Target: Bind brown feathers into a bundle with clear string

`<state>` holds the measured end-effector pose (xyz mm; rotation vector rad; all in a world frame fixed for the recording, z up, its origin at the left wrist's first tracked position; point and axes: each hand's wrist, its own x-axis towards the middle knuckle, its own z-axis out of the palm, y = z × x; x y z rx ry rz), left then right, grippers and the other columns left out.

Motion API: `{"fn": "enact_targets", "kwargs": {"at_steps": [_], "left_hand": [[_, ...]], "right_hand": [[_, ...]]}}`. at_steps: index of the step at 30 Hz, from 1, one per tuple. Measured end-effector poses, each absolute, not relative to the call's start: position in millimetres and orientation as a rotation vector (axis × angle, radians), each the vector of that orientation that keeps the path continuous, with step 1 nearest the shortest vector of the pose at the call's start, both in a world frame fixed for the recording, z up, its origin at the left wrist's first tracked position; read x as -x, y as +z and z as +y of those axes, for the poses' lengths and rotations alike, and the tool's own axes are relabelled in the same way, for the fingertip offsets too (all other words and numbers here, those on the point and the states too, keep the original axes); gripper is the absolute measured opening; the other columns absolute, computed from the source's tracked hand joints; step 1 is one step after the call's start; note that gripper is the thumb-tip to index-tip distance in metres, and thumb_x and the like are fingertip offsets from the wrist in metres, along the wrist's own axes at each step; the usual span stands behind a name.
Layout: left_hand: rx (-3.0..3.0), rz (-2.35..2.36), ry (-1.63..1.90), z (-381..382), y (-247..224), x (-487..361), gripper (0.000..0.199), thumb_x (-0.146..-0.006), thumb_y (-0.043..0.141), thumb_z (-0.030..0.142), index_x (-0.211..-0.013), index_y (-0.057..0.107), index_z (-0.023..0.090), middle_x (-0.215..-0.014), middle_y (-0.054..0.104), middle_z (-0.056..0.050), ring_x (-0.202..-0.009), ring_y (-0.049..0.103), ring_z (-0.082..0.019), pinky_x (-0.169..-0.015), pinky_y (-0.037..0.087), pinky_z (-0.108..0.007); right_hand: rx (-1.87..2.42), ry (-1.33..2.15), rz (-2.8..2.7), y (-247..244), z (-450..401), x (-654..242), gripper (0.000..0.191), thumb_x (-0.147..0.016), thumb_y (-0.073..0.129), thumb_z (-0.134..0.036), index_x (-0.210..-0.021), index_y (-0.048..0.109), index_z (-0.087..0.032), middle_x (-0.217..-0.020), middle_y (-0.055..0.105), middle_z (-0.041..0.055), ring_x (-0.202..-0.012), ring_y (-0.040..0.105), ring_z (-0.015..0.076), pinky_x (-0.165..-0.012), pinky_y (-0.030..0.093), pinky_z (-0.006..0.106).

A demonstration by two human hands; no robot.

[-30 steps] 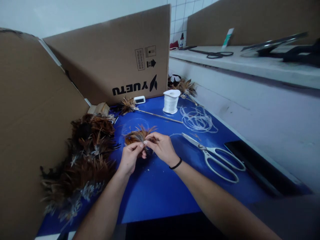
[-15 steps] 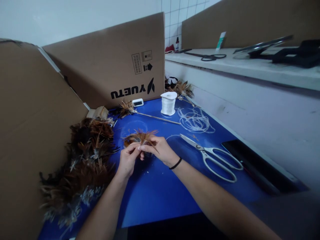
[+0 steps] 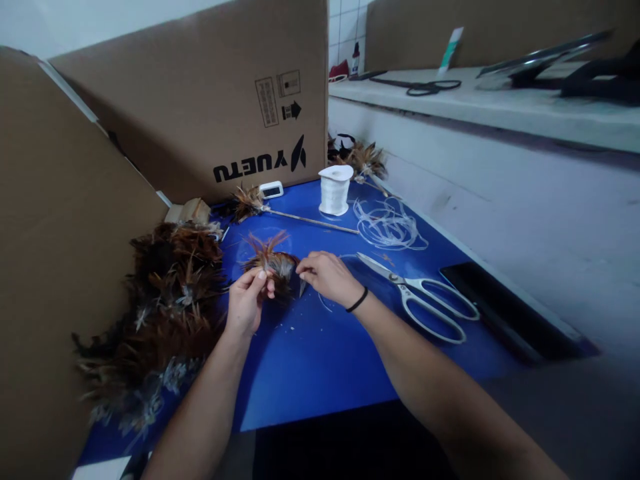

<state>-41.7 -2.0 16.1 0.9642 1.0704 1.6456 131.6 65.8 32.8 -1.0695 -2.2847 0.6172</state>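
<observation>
My left hand (image 3: 246, 300) pinches a small bunch of reddish-brown feathers (image 3: 267, 247) by its base, tips pointing up and away. Behind and to the right of that bunch, a loose heap of brown and grey feathers (image 3: 284, 268) lies on the blue table. My right hand (image 3: 327, 275), a dark band at its wrist, is at the heap's right side, apart from the left hand. Its thumb and fingers are pressed together. Just under these fingertips shows a thin greyish sliver; whether it is in the pinch is unclear.
Feather bundles (image 3: 175, 307) are piled along the left. Large scissors (image 3: 420, 293) lie at right beside a dark flat device (image 3: 500, 307). Farther back are a white spool (image 3: 335, 191), tangled clear strips (image 3: 393, 225) and a feather-tipped stick (image 3: 313, 221). A cardboard wall (image 3: 200, 100) stands behind.
My right hand has moved away from the left hand to the right, leaving the bunch in the left hand alone. The view has tilted slightly down.
</observation>
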Motion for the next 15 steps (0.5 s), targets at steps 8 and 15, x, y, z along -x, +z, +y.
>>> {"fn": "enact_targets", "kwargs": {"at_steps": [8, 15], "left_hand": [[-0.806, 1.035, 1.783, 0.9, 22.8, 51.0, 0.012, -0.067, 0.071, 0.021, -0.075, 0.068, 0.013, -0.082, 0.064, -0.006, -0.056, 0.051, -0.006, -0.047, 0.039, -0.018], [-0.771, 1.056, 1.790, 1.2, 22.8, 52.1, 0.012, -0.067, 0.071, 0.021, -0.074, 0.068, 0.013, -0.082, 0.064, -0.005, -0.055, 0.050, -0.005, -0.045, 0.039, -0.017]], "right_hand": [[1.114, 0.191, -2.703, 29.0, 58.4, -128.6, 0.019, -0.083, 0.052, -0.015, -0.079, 0.068, -0.023, -0.088, 0.059, 0.0056, -0.087, 0.046, 0.0193, -0.069, 0.027, 0.031], [1.089, 0.172, -2.720, 31.8, 57.0, -129.2, 0.022, -0.085, 0.048, -0.012, -0.078, 0.067, -0.019, -0.089, 0.058, 0.0067, -0.088, 0.044, 0.0187, -0.070, 0.026, 0.031]]}}
